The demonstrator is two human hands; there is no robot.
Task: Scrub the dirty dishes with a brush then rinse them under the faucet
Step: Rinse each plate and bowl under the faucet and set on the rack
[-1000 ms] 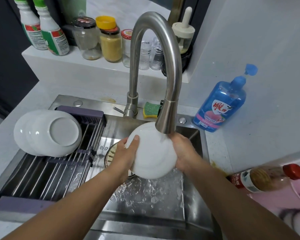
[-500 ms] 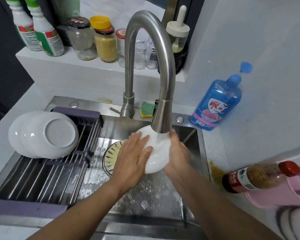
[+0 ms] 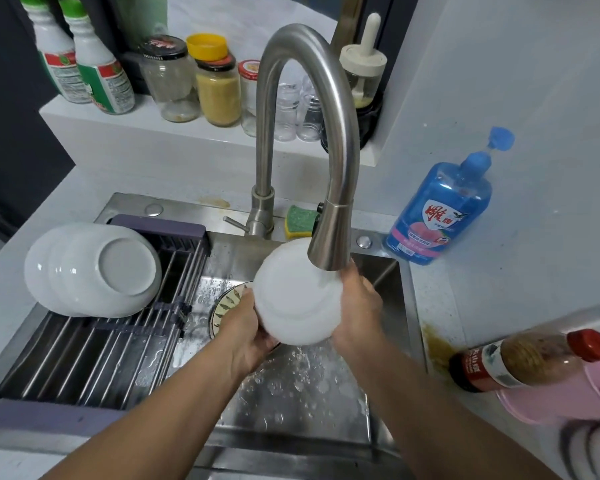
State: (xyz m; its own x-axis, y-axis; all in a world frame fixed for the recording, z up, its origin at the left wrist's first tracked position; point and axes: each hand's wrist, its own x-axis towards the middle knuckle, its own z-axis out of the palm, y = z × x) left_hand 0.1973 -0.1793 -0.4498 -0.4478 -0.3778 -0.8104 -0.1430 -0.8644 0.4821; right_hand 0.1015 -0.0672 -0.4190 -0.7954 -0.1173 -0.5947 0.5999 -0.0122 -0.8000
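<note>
I hold a white plate [image 3: 293, 299] under the spout of the steel faucet [image 3: 329, 233], over the sink [image 3: 291, 386]. Its underside faces me. My left hand [image 3: 246, 330] grips the plate's lower left rim, fingers hidden behind it. My right hand [image 3: 357, 306] grips the right rim. Water runs over the plate and splashes onto the sink floor. A patterned dish [image 3: 226, 304] lies in the sink, half hidden behind my left hand. No brush is in sight.
Three white plates [image 3: 94, 268] lean upside down on a roll-up drying rack [image 3: 94, 355] over the sink's left half. A green-yellow sponge [image 3: 300, 221] sits behind the faucet. Blue soap bottle [image 3: 440, 209], sauce bottle [image 3: 530, 358] and pink basin [image 3: 568, 400] stand right. Jars line the back shelf.
The plate has turned from edge-on, with my left palm rubbing its face, to underside facing me. My left hand has slid down to the lower left rim.
</note>
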